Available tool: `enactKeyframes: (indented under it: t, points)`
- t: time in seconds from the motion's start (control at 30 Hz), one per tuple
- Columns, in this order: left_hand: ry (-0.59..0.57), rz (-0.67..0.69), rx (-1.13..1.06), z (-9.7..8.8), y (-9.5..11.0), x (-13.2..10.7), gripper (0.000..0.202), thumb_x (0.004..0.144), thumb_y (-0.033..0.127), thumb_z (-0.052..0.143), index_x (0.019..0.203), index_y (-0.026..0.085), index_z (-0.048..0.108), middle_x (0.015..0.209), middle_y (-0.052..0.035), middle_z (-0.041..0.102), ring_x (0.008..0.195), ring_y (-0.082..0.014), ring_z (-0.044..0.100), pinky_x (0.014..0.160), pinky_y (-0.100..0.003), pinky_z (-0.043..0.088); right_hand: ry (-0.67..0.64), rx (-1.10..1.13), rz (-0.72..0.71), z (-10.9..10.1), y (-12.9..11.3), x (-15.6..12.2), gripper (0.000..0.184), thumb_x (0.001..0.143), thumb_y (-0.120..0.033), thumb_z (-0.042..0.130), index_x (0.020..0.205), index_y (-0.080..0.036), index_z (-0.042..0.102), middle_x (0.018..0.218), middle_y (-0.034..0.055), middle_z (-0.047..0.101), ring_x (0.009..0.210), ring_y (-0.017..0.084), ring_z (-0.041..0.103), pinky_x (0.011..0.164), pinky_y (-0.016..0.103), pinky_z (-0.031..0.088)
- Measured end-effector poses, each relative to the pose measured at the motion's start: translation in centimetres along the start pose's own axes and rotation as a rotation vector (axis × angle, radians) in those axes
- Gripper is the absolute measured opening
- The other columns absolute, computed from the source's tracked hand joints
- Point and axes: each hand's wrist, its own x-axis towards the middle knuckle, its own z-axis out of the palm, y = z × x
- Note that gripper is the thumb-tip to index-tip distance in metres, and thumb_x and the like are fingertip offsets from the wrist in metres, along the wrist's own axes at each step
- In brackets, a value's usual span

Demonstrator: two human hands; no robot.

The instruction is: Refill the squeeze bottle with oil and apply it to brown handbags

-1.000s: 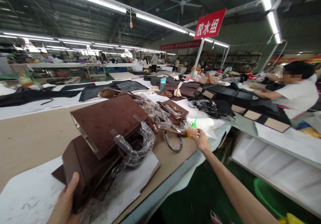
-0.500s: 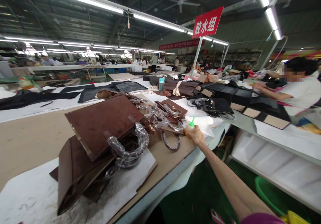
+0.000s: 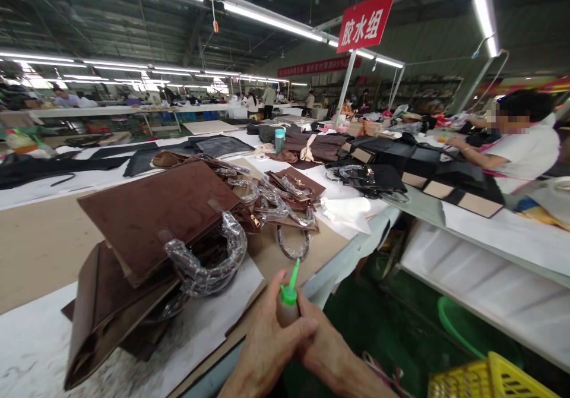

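Both my hands meet low in the middle of the view around a small squeeze bottle with a green nozzle pointing up. My left hand wraps its fingers round the bottle's body from the left. My right hand closes on it from the right. The bottle is held just off the near edge of the worktable. To the left on the table lie brown bag panels with plastic-wrapped handles, stacked on a white sheet.
More brown bag parts and black bags lie further along the table. A teal cup stands beyond. A person in white works at the right. A yellow crate and green basin sit on the floor.
My right hand has brought the bottle back from the far table edge to just in front of me. My left hand let go of the brown panel and joined it on the bottle.
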Motion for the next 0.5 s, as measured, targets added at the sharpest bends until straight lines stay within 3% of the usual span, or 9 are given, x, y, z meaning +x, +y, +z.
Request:
enactKeyframes:
  t: [0.07, 0.13, 0.23, 0.33, 0.43, 0.5]
  points:
    - [0.015, -0.063, -0.043, 0.5, -0.8, 0.8, 0.073, 0.064, 0.025, 0.067, 0.133, 0.012, 0.046, 0.128, -0.0130, 0.057, 0.121, -0.0294, 0.049, 0.108, -0.039, 0.033, -0.051, 0.086, 0.051, 0.3, -0.1, 0.1, 0.059, 0.069, -0.025, 0.065, 0.126, -0.021, 0.050, 0.104, 0.0052, 0.064, 0.089, 0.023, 0.059, 0.075, 0.030, 0.046]
    - [0.118, -0.102, -0.061, 0.6, -2.0, 1.0, 0.066, 0.067, 0.029, 0.066, 0.128, 0.012, 0.049, 0.118, -0.0130, 0.062, 0.114, -0.0291, 0.054, 0.103, -0.039, 0.036, -0.113, 0.136, 0.105, 0.0, 0.3, 0.7, 0.056, 0.065, -0.022, 0.067, 0.120, -0.021, 0.055, 0.099, 0.0027, 0.064, 0.082, 0.021, 0.058, 0.070, 0.028, 0.045]
    - [0.206, -0.113, -0.140, 0.9, -3.8, 1.1, 0.044, 0.073, 0.042, 0.061, 0.104, 0.012, 0.059, 0.094, -0.0105, 0.067, 0.094, -0.0272, 0.061, 0.089, -0.035, 0.044, -0.155, 0.167, 0.140, -0.2, 1.0, 1.8, 0.038, 0.064, -0.021, 0.066, 0.102, -0.019, 0.064, 0.090, 0.0007, 0.065, 0.078, 0.018, 0.056, 0.068, 0.025, 0.044]
    - [0.250, -0.113, -0.194, 1.0, -4.4, 1.2, 0.037, 0.074, 0.050, 0.059, 0.085, 0.015, 0.059, 0.079, -0.0061, 0.066, 0.081, -0.0246, 0.061, 0.080, -0.032, 0.046, -0.139, 0.192, 0.158, 0.4, 1.1, 2.3, 0.027, 0.063, -0.021, 0.066, 0.089, -0.016, 0.066, 0.086, 0.0014, 0.065, 0.077, 0.018, 0.056, 0.065, 0.023, 0.044]
    - [0.274, -0.121, -0.203, 0.5, -4.3, 1.2, 0.038, 0.072, 0.053, 0.062, 0.085, 0.017, 0.058, 0.076, -0.0029, 0.065, 0.079, -0.0226, 0.060, 0.078, -0.029, 0.045, -0.187, 0.148, 0.069, -0.4, 1.2, 2.9, 0.027, 0.066, -0.027, 0.066, 0.091, -0.017, 0.067, 0.086, 0.0011, 0.067, 0.073, 0.017, 0.059, 0.060, 0.022, 0.046]
    - [0.255, -0.137, -0.175, 0.0, -4.2, 1.0, 0.039, 0.073, 0.055, 0.061, 0.085, 0.018, 0.057, 0.073, -0.0014, 0.064, 0.077, -0.0213, 0.059, 0.074, -0.027, 0.044, -0.110, -0.065, -0.035, -2.9, 2.1, 4.3, 0.021, 0.078, -0.035, 0.059, 0.088, -0.020, 0.069, 0.079, 0.0000, 0.068, 0.070, 0.016, 0.061, 0.062, 0.022, 0.048]
